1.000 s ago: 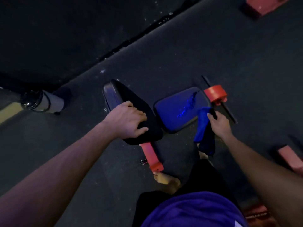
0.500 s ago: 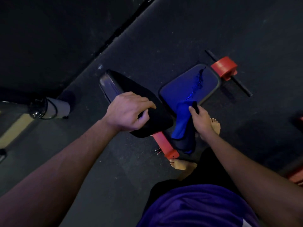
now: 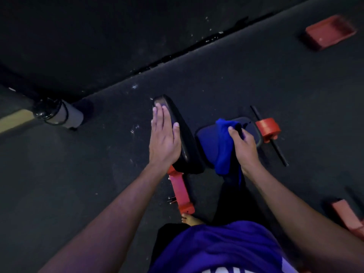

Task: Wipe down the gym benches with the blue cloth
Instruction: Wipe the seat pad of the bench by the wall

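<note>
The left hand (image 3: pixel 164 134) lies flat, fingers straight, on the raised black backrest pad (image 3: pixel 183 138) of the gym bench. Just right, the right hand (image 3: pixel 243 143) grasps the blue cloth (image 3: pixel 222 146), which hangs over the seat pad (image 3: pixel 205 138). A red frame (image 3: pixel 180 191) runs nearer, toward a bare foot (image 3: pixel 190 219) on the floor (image 3: pixel 256 79).

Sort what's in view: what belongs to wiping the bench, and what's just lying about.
For the job:
blue cloth, gripped by the right hand
raised back pad, left hand flat on it
seat pad

Lying about:
red block
grey cylinder
red frame piece at right
</note>
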Available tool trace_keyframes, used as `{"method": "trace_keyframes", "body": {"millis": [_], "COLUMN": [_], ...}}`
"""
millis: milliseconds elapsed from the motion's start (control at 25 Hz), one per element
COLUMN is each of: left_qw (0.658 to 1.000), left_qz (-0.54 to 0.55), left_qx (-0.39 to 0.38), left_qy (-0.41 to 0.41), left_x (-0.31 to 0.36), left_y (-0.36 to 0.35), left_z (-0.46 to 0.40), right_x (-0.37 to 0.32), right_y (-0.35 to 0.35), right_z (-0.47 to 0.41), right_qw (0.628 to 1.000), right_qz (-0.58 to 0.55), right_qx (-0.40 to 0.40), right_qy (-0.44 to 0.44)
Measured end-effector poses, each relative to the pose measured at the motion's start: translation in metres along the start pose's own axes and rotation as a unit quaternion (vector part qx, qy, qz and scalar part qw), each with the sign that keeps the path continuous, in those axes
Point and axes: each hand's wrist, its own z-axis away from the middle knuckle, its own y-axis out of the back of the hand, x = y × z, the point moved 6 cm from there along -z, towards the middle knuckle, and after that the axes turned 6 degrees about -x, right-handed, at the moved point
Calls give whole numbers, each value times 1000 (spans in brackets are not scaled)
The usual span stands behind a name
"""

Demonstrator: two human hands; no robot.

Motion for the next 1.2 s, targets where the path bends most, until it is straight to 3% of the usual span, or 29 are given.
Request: {"method": "trace_keyframes", "body": {"millis": [120,280,520,680,880,960,1040,1080,1160,1200], "left_qw": [1000,999,996,986,981,978,965,945,872,853], "left_qz": [-16,17,19,1,-48,-46,23,94,252,293], "left_qx": [23,40,64,111,141,158,190,219,268,256], "left_qy": [-13,-5,53,125,126,131,179,225,322,348], "left_x": [-3,-1,16,23,28,31,23,11,-19,-34], "left_y": [0,2,7,5,7,7,10,12,9,1], "left_z": [-3,-2,-10,-14,-11,-8,-5,1,20,28], "right_x": [-54,-108,-126,-111,-112,-112,-111,-112,-120,-130], "right_y": [-9,-66,-187,-211,-225,-225,-227,-227,-223,-218], "right_z": [-43,-105,-154,-161,-169,-175,-181,-182,-178,-175], "right_qw": [996,961,855,803,750,746,752,758,768,772], "right_qz": [52,106,196,172,149,166,177,188,217,227], "right_qx": [-55,-209,-452,-544,-621,-622,-611,-600,-569,-550], "right_qy": [52,149,165,171,172,172,170,172,196,221]}}
